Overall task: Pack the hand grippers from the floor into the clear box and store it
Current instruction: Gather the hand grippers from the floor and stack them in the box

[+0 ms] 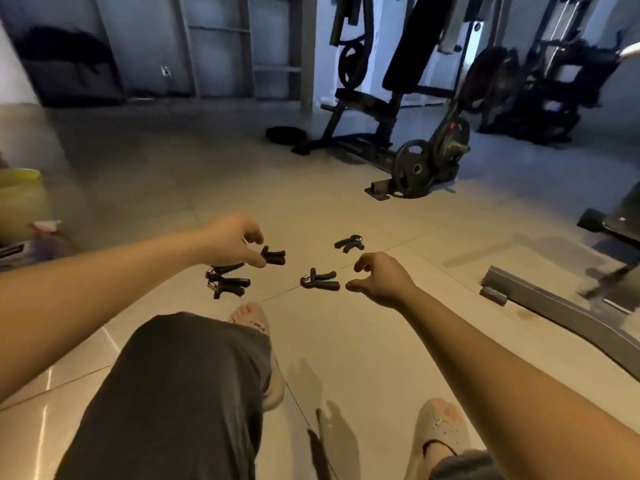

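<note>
Packing barely begun: the left hand (230, 244) pinches one black V-shaped spring hand gripper (273, 257) just above the beige tiled floor (156, 188), the right hand (379, 278) spread empty beside another (319, 279), others remain scattered, clear box not visible.

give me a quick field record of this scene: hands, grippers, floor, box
left hand: pinching one black hand gripper
right hand: open, empty, beside the middle black gripper
far gripper: lying alone on the floor
grippers under left wrist: about two, overlapping, exact count unclear
floor: glossy beige tile
clear box: not in view
background: black weight bench with plates
</note>
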